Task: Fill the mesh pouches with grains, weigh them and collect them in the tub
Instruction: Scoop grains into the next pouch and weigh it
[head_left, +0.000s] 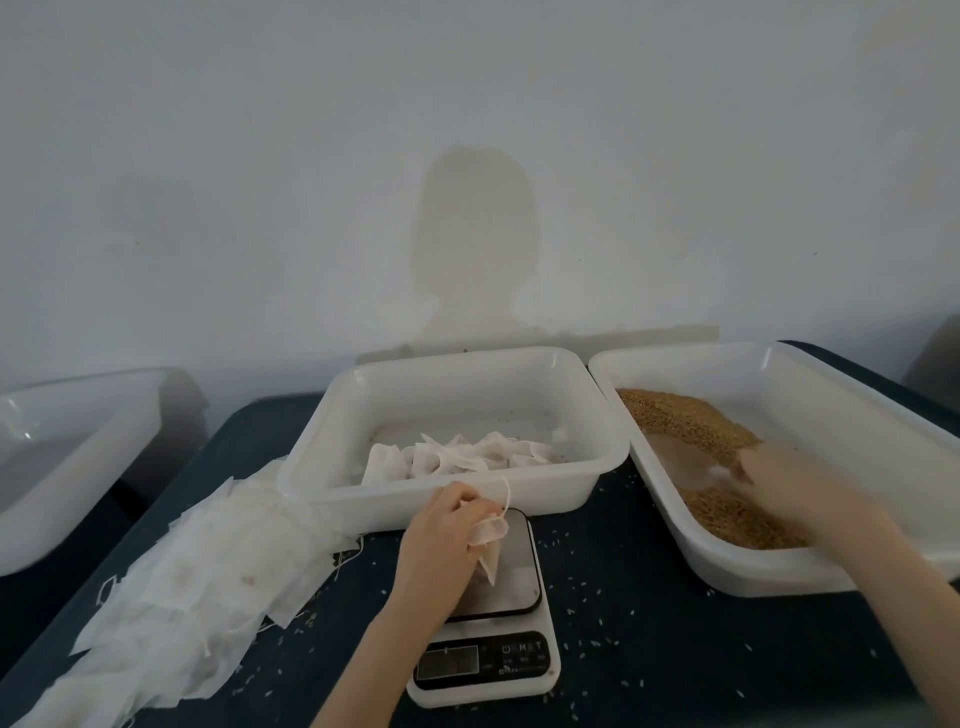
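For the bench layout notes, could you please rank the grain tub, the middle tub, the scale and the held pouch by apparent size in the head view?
1. Grain tub and middle tub: alike; the grain tub is cropped, so unranked.
2. Scale.
3. Pouch in the left hand.

Open dark table (649, 623) right of the scale (485, 639), hemmed by two tubs (571, 499) and loose pouches (171, 587) left
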